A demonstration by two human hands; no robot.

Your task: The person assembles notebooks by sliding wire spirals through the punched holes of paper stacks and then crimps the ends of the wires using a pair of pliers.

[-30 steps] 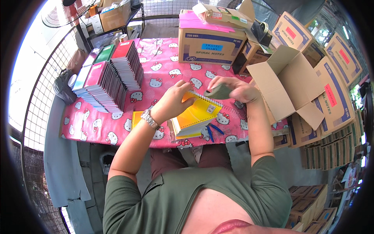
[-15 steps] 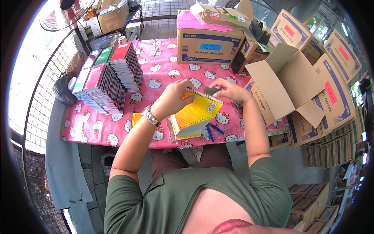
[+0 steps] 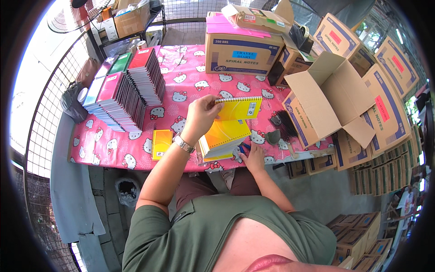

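Note:
My left hand [image 3: 206,111] is closed on the upper left corner of a yellow spiral notebook [image 3: 238,109], holding it up on edge. Just below it stands a stack of yellow notebooks [image 3: 226,137]. At the table's front edge, my right hand [image 3: 253,158] has its fingers closed around blue-handled pliers [image 3: 245,147], which they partly cover. A small dark green piece [image 3: 273,137] lies to the right of the stack. Another yellow notebook [image 3: 161,144] rests flat, left of my left wrist.
Tall stacks of spiral notebooks [image 3: 120,97] with red, green and blue covers stand at the left. Behind is a closed carton [image 3: 242,56]; at the right, an open carton [image 3: 317,104] leans beside a bundle of black wire coils [image 3: 286,123]. The tablecloth [image 3: 156,113] is pink.
My right hand has let go of the dark green piece and moved down to the pliers. My left hand has moved slightly left, and the held notebook now stands apart above the stack.

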